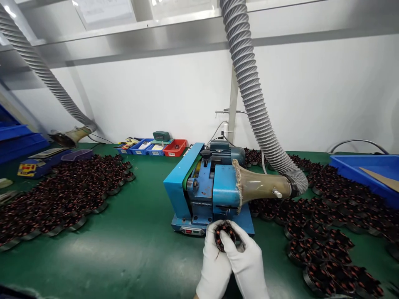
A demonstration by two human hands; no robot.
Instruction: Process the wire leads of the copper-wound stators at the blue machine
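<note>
Gloved hands (232,259) clasp wound stator (225,234)

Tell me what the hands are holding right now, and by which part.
Both gloved hands, left hand and right hand, grip one wound stator ring by its outer rim, in front of the blue machine.

I see a blue machine (208,191) on my green worktop (137,249), a ribbed hose (252,95) feeding it, small bins (156,148) behind, a blue tray (368,170) far right.

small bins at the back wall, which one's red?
The rightmost small bin in the row, nearest the blue machine. The others beside it are blue.
</note>
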